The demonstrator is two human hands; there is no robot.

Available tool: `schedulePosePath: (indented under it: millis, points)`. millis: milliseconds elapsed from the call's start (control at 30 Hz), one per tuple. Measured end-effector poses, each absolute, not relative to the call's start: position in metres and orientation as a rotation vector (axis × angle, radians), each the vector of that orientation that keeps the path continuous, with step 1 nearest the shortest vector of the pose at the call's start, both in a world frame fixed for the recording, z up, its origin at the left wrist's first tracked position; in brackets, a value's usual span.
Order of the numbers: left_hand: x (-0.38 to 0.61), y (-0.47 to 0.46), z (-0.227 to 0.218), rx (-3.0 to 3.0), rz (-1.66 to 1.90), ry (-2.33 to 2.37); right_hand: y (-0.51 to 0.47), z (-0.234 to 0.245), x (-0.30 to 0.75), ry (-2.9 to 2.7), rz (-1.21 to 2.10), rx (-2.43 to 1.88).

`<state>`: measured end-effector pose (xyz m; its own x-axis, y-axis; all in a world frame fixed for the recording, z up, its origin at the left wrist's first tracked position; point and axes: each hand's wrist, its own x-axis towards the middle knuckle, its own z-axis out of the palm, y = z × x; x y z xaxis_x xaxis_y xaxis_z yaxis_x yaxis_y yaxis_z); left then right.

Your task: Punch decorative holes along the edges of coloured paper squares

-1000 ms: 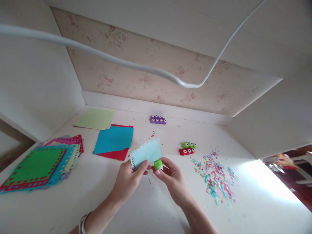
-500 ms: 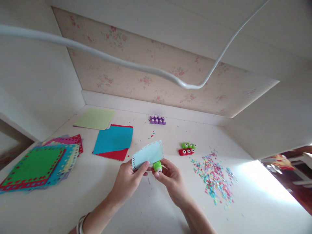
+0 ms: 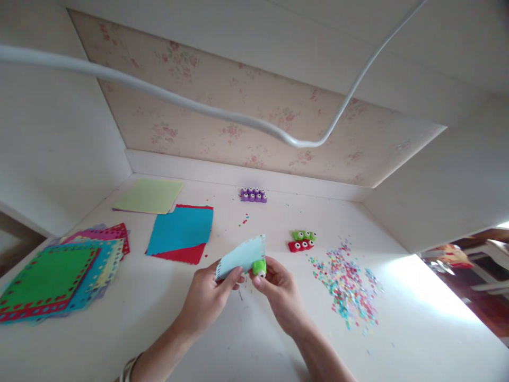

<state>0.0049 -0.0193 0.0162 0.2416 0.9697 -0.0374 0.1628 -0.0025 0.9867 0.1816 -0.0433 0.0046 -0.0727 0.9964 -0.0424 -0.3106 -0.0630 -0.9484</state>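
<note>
My left hand (image 3: 207,297) pinches the near corner of a light blue paper sheet (image 3: 242,257) whose edges are punched with small holes. My right hand (image 3: 278,292) grips a small green hole punch (image 3: 259,267) set on the sheet's lower right edge. Both hands hover just above the white desk (image 3: 238,339), near its middle.
A stack of punched coloured sheets (image 3: 51,273) lies at the left. Blue and red sheets (image 3: 181,232) and a pale green sheet (image 3: 148,195) lie farther back. Purple punches (image 3: 253,194) and green and red punches (image 3: 302,240) stand behind. Confetti (image 3: 345,286) covers the right. A white cable (image 3: 199,109) hangs overhead.
The blue sheet has tilted flatter and the green punch has slid a little farther right along its edge. The view has shifted slightly.
</note>
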Motion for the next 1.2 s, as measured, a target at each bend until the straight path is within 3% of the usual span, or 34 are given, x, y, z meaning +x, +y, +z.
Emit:
schedulePosePath:
  millis: [467, 1200]
  points:
    - [0.006, -0.02, 0.021, 1.422, 0.909, 1.185, -0.045, 0.018, 0.184, -0.873, 1.547, -0.904]
    - [0.007, -0.021, 0.02, 1.464, 0.871, 1.171, -0.046, 0.016, 0.184, -0.934, 1.439, -0.91]
